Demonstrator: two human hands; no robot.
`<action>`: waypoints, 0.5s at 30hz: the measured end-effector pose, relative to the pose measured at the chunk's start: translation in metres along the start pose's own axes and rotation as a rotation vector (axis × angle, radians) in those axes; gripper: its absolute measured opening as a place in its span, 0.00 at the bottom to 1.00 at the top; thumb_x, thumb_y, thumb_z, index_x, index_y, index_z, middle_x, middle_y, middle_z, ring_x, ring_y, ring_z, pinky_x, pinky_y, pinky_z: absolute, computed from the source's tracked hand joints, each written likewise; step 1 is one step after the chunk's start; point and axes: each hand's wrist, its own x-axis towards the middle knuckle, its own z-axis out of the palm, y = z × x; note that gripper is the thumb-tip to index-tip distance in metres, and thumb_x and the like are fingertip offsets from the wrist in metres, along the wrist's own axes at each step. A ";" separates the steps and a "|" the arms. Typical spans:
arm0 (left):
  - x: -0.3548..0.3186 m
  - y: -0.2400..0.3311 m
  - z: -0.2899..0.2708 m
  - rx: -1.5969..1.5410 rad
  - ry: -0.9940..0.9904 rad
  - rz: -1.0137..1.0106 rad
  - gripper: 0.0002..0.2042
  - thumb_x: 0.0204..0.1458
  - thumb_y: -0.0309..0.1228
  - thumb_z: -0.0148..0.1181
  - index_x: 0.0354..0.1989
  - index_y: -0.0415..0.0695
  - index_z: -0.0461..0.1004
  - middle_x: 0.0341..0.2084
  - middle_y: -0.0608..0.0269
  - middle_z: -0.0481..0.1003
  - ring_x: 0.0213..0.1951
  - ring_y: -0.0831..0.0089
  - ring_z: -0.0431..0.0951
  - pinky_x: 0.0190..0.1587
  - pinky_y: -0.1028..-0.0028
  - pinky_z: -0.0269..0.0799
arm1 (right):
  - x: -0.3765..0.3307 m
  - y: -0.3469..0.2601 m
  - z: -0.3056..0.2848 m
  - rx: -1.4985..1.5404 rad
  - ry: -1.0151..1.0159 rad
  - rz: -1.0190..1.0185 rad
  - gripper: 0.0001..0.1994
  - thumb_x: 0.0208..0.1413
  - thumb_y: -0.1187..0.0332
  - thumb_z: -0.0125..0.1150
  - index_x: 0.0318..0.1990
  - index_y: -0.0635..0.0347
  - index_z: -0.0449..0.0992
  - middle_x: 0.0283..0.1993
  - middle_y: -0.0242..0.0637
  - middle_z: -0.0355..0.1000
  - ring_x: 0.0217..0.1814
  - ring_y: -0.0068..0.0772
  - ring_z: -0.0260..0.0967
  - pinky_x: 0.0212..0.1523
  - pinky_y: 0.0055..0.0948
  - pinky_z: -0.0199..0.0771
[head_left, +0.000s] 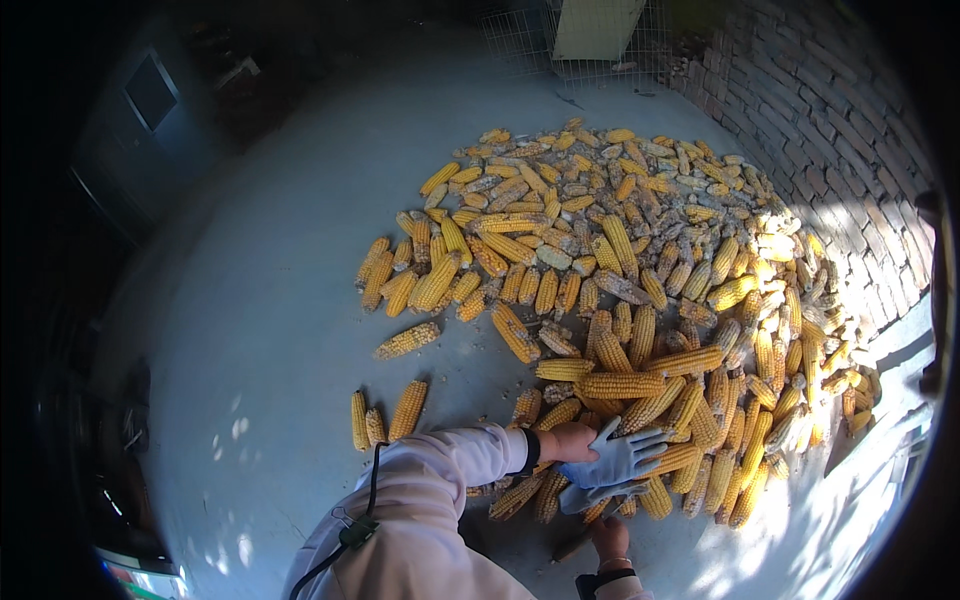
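Note:
My left hand (572,443) reaches in from the lower left and is closed on a pair of grey-blue work gloves (622,458). The gloves' limp fingers lie over the corn cobs (621,386) at the near edge of the heap. Just below the gloves is my right hand (611,542), bare, with its fingers curled near the lower glove. Whether it grips the glove or something else I cannot make out. A small dark brown piece (570,547) shows on the floor beside it.
The heap of yellow cobs spreads back to a brick wall (800,110) on the right. A few stray cobs (408,410) lie left on the grey concrete floor (260,290). Far back stands a wire cage (520,45) with a pale board (597,28). A door (150,120) is at the left.

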 end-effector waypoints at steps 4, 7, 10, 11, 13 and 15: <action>0.001 0.007 -0.001 0.039 -0.056 -0.038 0.17 0.39 0.41 0.55 0.28 0.37 0.73 0.25 0.47 0.74 0.30 0.53 0.74 0.37 0.62 0.69 | 0.005 0.010 0.013 0.080 0.076 -0.045 0.19 0.43 0.54 0.52 0.23 0.66 0.74 0.25 0.55 0.70 0.32 0.57 0.68 0.33 0.46 0.67; 0.001 0.010 -0.001 0.048 -0.037 -0.055 0.16 0.37 0.38 0.55 0.29 0.36 0.73 0.27 0.47 0.74 0.32 0.54 0.74 0.38 0.63 0.69 | 0.015 0.025 0.025 0.324 0.025 -0.016 0.18 0.42 0.56 0.54 0.21 0.66 0.72 0.22 0.54 0.69 0.28 0.55 0.69 0.29 0.44 0.66; 0.000 0.009 0.002 0.054 0.025 -0.020 0.15 0.38 0.38 0.55 0.27 0.38 0.73 0.24 0.48 0.73 0.30 0.53 0.74 0.36 0.62 0.69 | 0.020 0.036 0.031 0.255 0.095 -0.020 0.18 0.41 0.55 0.56 0.20 0.66 0.72 0.20 0.53 0.68 0.25 0.52 0.70 0.27 0.43 0.66; -0.001 0.008 0.004 0.056 0.025 -0.028 0.15 0.37 0.38 0.55 0.27 0.37 0.73 0.24 0.48 0.73 0.30 0.53 0.74 0.36 0.62 0.69 | 0.020 0.038 0.032 0.247 0.136 -0.028 0.19 0.41 0.55 0.56 0.19 0.66 0.71 0.19 0.52 0.68 0.24 0.50 0.69 0.27 0.42 0.65; -0.002 0.006 0.008 0.042 0.058 0.003 0.15 0.37 0.39 0.54 0.26 0.38 0.73 0.24 0.48 0.73 0.30 0.53 0.74 0.35 0.62 0.69 | 0.019 0.040 0.032 0.354 0.105 -0.080 0.15 0.42 0.61 0.55 0.17 0.67 0.70 0.15 0.43 0.67 0.19 0.35 0.67 0.21 0.34 0.65; -0.002 0.004 0.010 0.044 0.025 0.025 0.16 0.38 0.40 0.54 0.25 0.38 0.73 0.23 0.48 0.74 0.29 0.53 0.74 0.34 0.62 0.69 | 0.018 0.038 0.031 0.191 0.124 -0.039 0.14 0.43 0.64 0.54 0.17 0.68 0.69 0.14 0.40 0.67 0.17 0.31 0.67 0.18 0.31 0.65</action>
